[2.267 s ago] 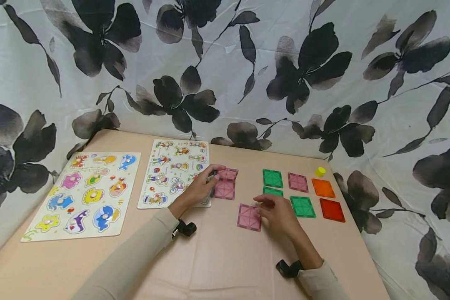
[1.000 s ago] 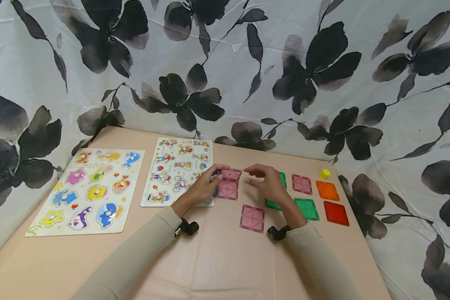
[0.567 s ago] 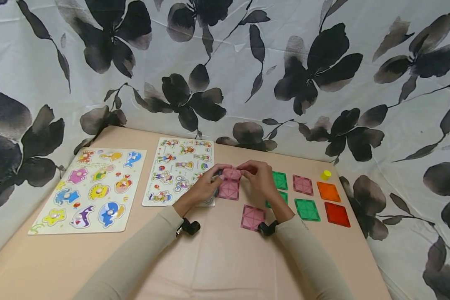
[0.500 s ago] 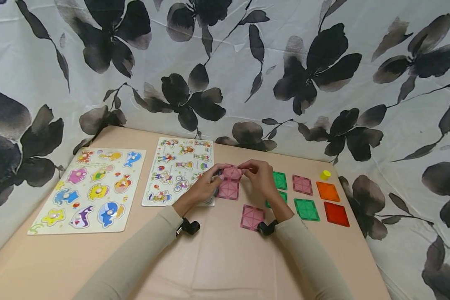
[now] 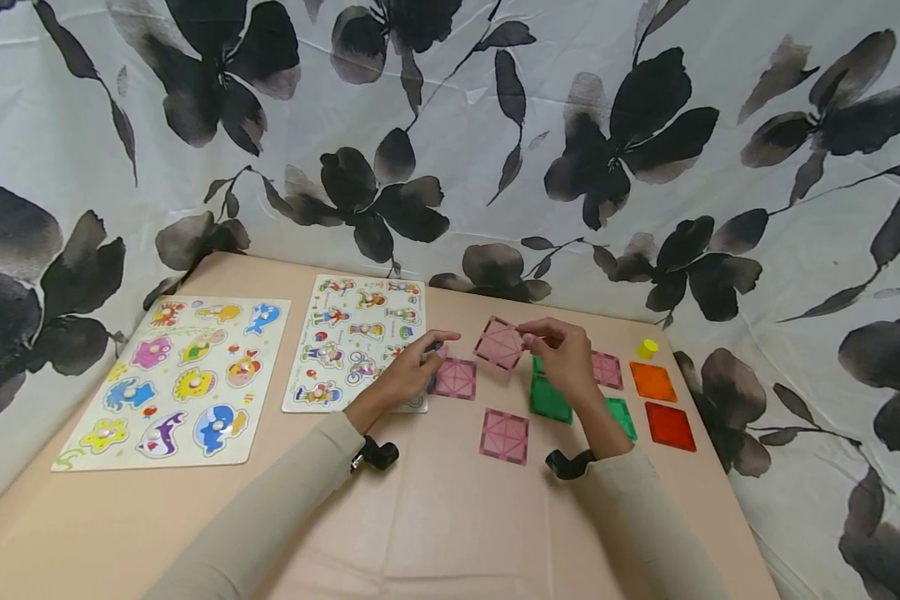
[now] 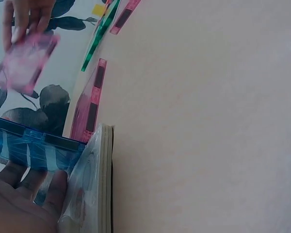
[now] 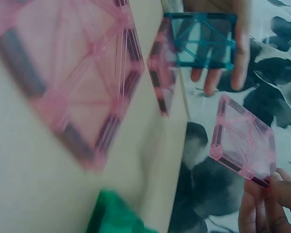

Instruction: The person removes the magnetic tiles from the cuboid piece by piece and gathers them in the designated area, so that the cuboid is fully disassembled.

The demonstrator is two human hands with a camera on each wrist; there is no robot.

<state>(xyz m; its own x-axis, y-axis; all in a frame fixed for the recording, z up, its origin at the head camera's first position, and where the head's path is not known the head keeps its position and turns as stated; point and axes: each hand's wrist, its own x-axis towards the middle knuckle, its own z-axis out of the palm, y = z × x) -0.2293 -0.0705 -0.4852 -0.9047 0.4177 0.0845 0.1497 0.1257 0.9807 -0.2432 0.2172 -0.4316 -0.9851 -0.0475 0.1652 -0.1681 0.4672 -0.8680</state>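
Observation:
My right hand [image 5: 558, 358] pinches a pink translucent magnetic tile [image 5: 498, 342] by its right-hand edge, holding it tilted above the table. The right wrist view shows thumb and fingers on one corner of this pink tile [image 7: 245, 141]. My left hand [image 5: 401, 375] holds a blue magnetic tile [image 6: 34, 145] upright at the right side of the smaller picture board; in the head view it shows only edge-on. Just right of the left hand a pink tile [image 5: 453, 379] lies flat, and another pink tile [image 5: 505, 436] lies nearer the front.
Right of my hands lie green tiles [image 5: 550, 398], a pink tile [image 5: 606, 369], an orange tile [image 5: 652, 382], a red tile [image 5: 670, 426] and a small yellow piece [image 5: 647, 348]. On the left are a smaller picture board [image 5: 330, 333] and a larger animal board [image 5: 232, 417].
My right hand left the front pink tile, reached to the far pink tile beside my left hand, pinched it and lifted it off to the right. The left hand has stayed in place.

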